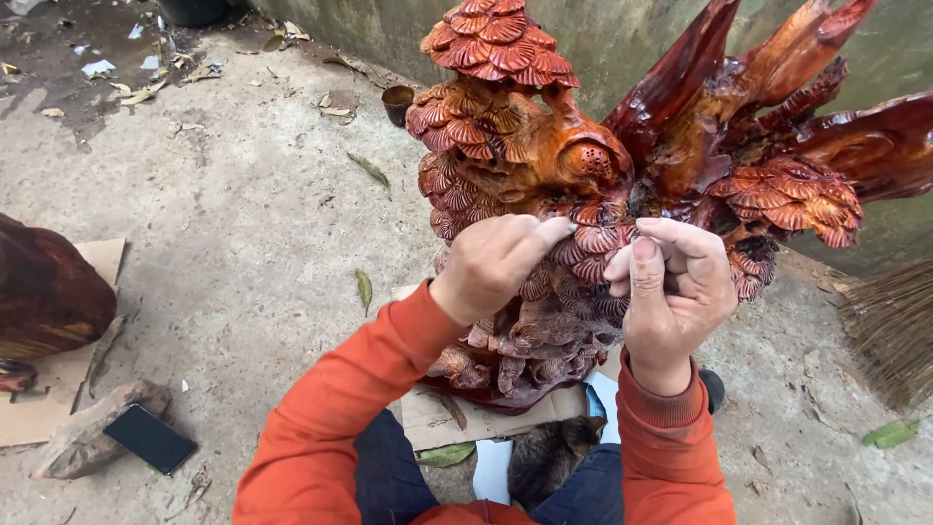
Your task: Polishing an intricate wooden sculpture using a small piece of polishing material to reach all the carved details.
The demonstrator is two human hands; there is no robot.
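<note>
Wood carving (544, 175) stands on cardboard (466, 420); left hand (491, 264) presses curled fingers against it, right hand (671, 287) seemingly pinches something small beside.

Looks like we're in an outdoor yard used as a woodcarving workspace, not any kind of proper shop. Bare concrete ground (253, 224) with dry leaves (363, 288) scattered around, a rough concrete wall (622, 39) behind, a big glossy red carved wood sculpture (544, 146) sitting on flattened cardboard (486, 420), another dark carved piece (44, 292) on cardboard off to the side, and a straw broom (889, 331) nearby.
</note>
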